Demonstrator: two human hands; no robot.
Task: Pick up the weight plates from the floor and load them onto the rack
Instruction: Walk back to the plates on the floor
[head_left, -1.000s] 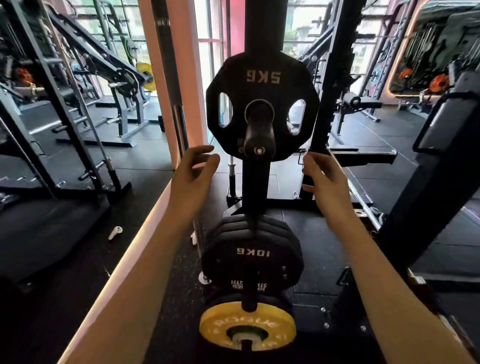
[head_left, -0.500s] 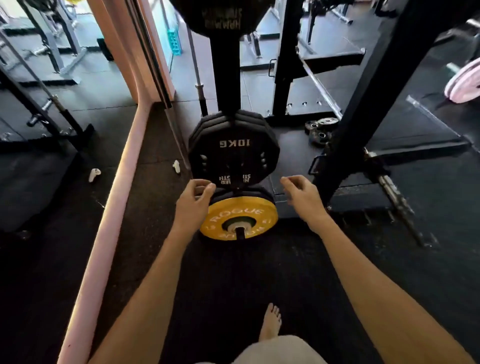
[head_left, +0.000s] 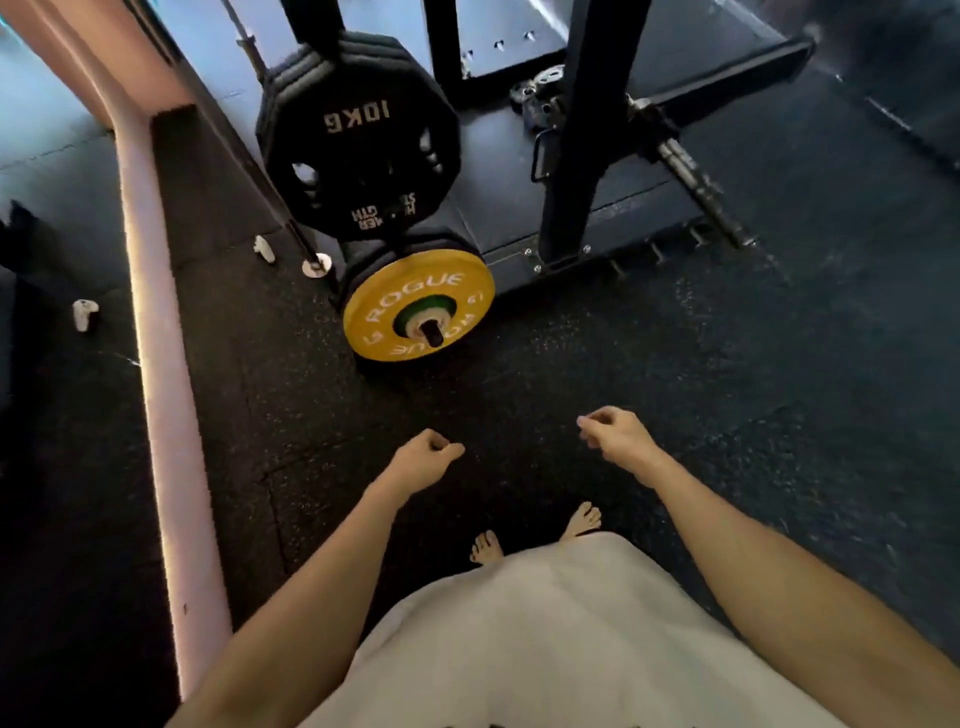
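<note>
Black 10 kg plates (head_left: 358, 135) hang stacked on a peg of the rack post (head_left: 314, 23). Below them a yellow plate (head_left: 418, 312) sits on the lowest peg, with black plates behind it. Some small plates (head_left: 540, 96) lie on the platform behind the black upright (head_left: 587, 135). My left hand (head_left: 423, 460) and my right hand (head_left: 615, 434) hover over the rubber floor in front of the rack, well short of the yellow plate. Both have the fingers curled in and hold nothing.
A pink pillar base (head_left: 156, 322) runs along the left. Two small white objects (head_left: 84, 313) (head_left: 264, 248) lie on the floor near it. A barbell sleeve (head_left: 696, 179) slants across the platform edge at right. My bare feet (head_left: 485, 545) stand below my hands.
My view tilted down from the 5 kg plate on the upper peg to the floor. Both hands dropped away from the rack and drew back toward me, fingers curling in.
</note>
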